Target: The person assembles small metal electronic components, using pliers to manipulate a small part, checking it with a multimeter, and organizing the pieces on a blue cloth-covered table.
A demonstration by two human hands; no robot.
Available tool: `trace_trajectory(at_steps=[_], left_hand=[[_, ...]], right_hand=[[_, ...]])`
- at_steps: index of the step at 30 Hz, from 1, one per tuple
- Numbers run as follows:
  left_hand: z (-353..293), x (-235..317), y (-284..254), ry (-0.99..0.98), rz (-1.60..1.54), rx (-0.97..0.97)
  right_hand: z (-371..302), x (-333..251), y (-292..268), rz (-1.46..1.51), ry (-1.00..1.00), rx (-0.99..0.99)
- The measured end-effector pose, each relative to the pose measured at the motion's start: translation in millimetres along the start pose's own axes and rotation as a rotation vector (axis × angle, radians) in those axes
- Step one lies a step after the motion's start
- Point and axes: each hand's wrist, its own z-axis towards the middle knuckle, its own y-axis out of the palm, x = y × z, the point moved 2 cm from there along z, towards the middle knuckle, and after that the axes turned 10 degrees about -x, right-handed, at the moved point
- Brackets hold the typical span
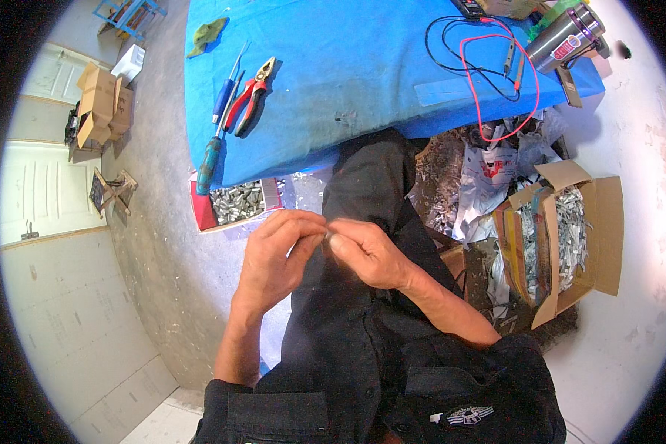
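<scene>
Over my lap, my left hand [277, 248] and my right hand [366, 251] meet fingertip to fingertip. Both pinch closed on a tiny pale piece [328, 231], mostly hidden by the fingers and too small to name. Just beyond my left hand, a red and white box [204, 212] holds many small silvery metal parts [237, 203]. On the blue-covered table [333, 74] ahead lie red-handled combination pliers [250, 96], a screwdriver with a teal handle [211, 159] and a slimmer one with a blue handle [223, 100].
At the table's right are a multimeter [469, 7] with red and black leads [464, 70] and a steel thermos [566, 41]. An open carton [607, 237] of metal scraps stands on the floor to my right. Cardboard boxes [100, 96] and a small wooden stool [113, 192] are at far left.
</scene>
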Motion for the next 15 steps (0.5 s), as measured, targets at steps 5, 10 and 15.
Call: trace_trajectory(at_steps=[5,10,15], left_hand=[[-1.6,2.4,2.0,0.047,0.144,0.016],[-5.1,6.4,-0.7,0.072,0.319,-0.021],[-6.7,4.9,-5.5,0.088,0.377,-0.065]], right_hand=[[2.4,1.4,0.4,-0.098,-0.074,0.033],[2.4,4.9,3.2,-0.173,-0.086,0.053],[3.4,0.3,4.8,-0.213,-0.104,0.063]])
